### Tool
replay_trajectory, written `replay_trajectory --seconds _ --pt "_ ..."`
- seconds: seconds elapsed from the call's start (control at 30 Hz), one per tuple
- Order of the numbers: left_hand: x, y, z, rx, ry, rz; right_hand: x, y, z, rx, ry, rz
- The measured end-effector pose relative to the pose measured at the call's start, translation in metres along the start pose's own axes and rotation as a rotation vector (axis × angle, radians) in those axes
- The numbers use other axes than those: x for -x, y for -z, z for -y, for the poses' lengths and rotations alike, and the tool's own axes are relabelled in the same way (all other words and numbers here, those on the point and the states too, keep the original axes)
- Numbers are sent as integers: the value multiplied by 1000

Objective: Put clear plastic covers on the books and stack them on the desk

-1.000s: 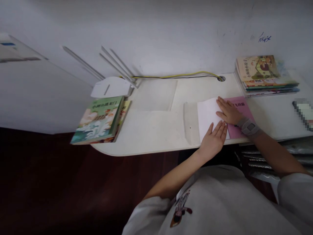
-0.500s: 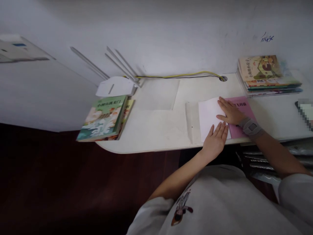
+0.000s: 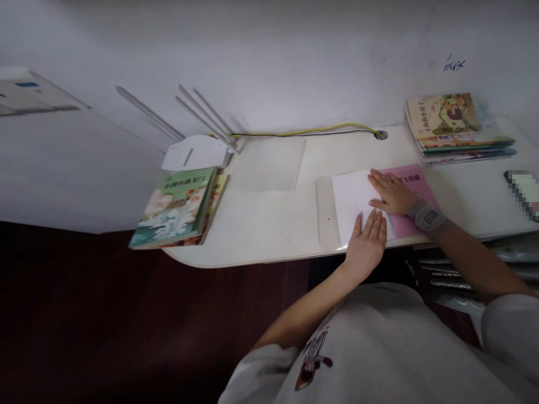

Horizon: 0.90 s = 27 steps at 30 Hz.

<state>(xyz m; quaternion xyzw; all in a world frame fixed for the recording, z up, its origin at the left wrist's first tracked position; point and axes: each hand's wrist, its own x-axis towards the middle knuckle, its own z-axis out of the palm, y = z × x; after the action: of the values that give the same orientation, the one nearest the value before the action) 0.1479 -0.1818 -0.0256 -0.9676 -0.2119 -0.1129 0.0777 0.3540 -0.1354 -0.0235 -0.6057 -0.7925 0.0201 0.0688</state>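
Note:
A pink book lies on the white desk, with a white sheet folded over its left part. My left hand lies flat on the lower edge of the white sheet, fingers stretched out and together. Resting flat on the seam between sheet and pink cover is my right hand, fingers extended, with a grey watch on its wrist. A clear plastic sleeve shows under the sheet's left side.
A stack of picture books sits at the back right. Two books overhang the desk's left end beside a white router with antennas. A yellow and black cable runs along the wall. A transparent sheet lies mid-desk.
My left hand has slid slightly toward me and leftward on the white sheet, and the sheet has shifted left a little. My right hand stays flat on the book.

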Motion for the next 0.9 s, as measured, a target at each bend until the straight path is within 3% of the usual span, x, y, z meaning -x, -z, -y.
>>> replay_trajectory --seconds 0.27,0.37,0.5,0.63,0.7,0.77,0.83,0.9 --pt "1 3 6 9 15 96 -6 -7 3 100 -9 36" --pt "2 8 4 15 15 136 -13 -7 5 91 57 71" --pt "12 25 7 78 -57 236 -28 -5 5 69 210 136" --pt "42 48 33 58 -81 385 -32 7 15 94 244 215" --pt "61 53 52 -2 2 424 -20 17 29 134 169 173" --pt "77 52 70 -49 53 404 4 26 49 197 1 45" --pt "89 48 84 -52 22 331 36 30 72 218 -152 -42" --pt "95 47 92 -23 -46 207 67 26 94 164 -163 -35"
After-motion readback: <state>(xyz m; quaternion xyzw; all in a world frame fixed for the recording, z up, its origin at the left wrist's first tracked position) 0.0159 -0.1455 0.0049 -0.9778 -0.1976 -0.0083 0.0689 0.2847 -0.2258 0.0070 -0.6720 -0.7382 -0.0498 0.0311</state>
